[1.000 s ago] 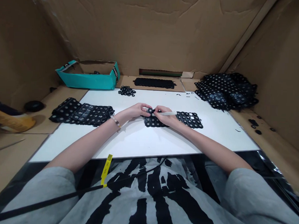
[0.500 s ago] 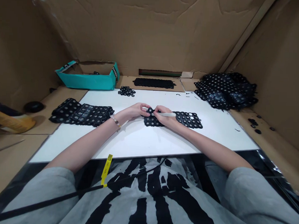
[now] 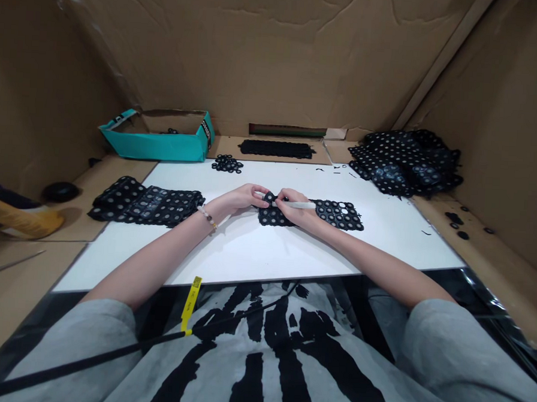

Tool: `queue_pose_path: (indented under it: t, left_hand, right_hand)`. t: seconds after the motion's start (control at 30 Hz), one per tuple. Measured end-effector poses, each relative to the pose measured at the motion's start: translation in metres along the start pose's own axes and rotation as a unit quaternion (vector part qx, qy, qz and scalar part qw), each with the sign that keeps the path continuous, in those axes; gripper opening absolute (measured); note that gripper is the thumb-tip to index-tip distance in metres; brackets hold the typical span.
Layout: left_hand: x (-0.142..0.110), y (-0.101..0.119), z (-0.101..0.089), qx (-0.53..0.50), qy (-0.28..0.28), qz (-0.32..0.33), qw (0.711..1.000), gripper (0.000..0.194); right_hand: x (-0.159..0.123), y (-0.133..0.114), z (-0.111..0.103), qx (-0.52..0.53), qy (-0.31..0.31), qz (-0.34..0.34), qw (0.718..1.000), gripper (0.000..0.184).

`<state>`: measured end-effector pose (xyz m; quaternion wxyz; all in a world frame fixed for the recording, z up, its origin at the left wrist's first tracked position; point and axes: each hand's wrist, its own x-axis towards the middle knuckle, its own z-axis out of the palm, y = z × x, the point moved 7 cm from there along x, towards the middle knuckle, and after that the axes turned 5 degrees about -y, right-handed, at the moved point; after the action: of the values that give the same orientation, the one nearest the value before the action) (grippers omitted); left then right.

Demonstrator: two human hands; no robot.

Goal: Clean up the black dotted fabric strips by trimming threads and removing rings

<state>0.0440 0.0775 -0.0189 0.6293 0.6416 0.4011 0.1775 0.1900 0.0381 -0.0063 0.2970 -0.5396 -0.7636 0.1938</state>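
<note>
A black sheet of joined rings (image 3: 340, 215) lies on the white board in front of me. My left hand (image 3: 249, 197) pinches the sheet's raised left corner between thumb and fingers. My right hand (image 3: 296, 209) is closed around a slim white pen-like tool (image 3: 305, 205), its tip against the sheet close to my left fingertips. What the tip touches is too small to make out. Left of my left wrist lies a folded stack of similar black ring sheets (image 3: 149, 204).
Behind my hands sit a pile of loose black rings (image 3: 228, 163), a teal box (image 3: 163, 146) and a flat black strip (image 3: 277, 148). A heap of black dotted sheets (image 3: 405, 163) lies back right. Tweezers (image 3: 10, 265) and a yellow container (image 3: 18, 215) are at left. Cardboard walls (image 3: 276, 57) surround the board.
</note>
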Motion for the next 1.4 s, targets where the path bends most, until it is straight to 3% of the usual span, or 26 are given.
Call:
queue_pose_path:
  t: [0.2, 0.33, 0.43, 0.53, 0.67, 0.87, 1.0, 1.17, 1.4]
  left_hand:
    - [0.003, 0.004, -0.002, 0.058, 0.000, 0.037, 0.998, 0.054]
    - [-0.001, 0.018, 0.000, 0.204, -0.023, 0.098, 0.974, 0.040]
    - [-0.003, 0.019, -0.001, 0.321, -0.034, 0.081, 0.943, 0.036]
    - [-0.002, 0.014, -0.002, 0.366, -0.055, 0.054, 0.927, 0.040]
    - [-0.001, 0.010, -0.003, 0.381, -0.056, 0.042, 0.922, 0.039]
    - [-0.003, 0.012, -0.002, 0.399, -0.051, 0.041, 0.915, 0.041]
    - [-0.002, 0.011, -0.006, 0.385, -0.038, 0.030, 0.922, 0.039]
    - [0.000, 0.010, -0.010, 0.338, -0.022, 0.023, 0.941, 0.036]
    - [0.001, 0.008, -0.010, 0.312, -0.022, 0.049, 0.949, 0.034]
  right_hand:
    - [0.003, 0.003, -0.002, 0.066, -0.006, -0.027, 0.997, 0.015]
    - [0.005, 0.010, -0.008, 0.161, -0.003, -0.018, 0.987, 0.019]
    - [0.005, 0.012, -0.010, 0.190, 0.000, -0.003, 0.982, 0.019]
    - [0.005, 0.009, -0.012, 0.192, 0.011, -0.014, 0.981, 0.018]
    - [0.002, 0.003, -0.023, 0.175, 0.059, -0.027, 0.982, 0.018]
    - [-0.005, 0.003, -0.010, 0.262, -0.038, 0.023, 0.964, 0.026]
    - [-0.006, 0.000, -0.007, 0.297, -0.039, 0.001, 0.954, 0.028]
    - [-0.004, 0.007, 0.000, 0.270, -0.069, 0.047, 0.959, 0.019]
    - [-0.005, 0.009, -0.001, 0.274, -0.055, 0.050, 0.959, 0.020]
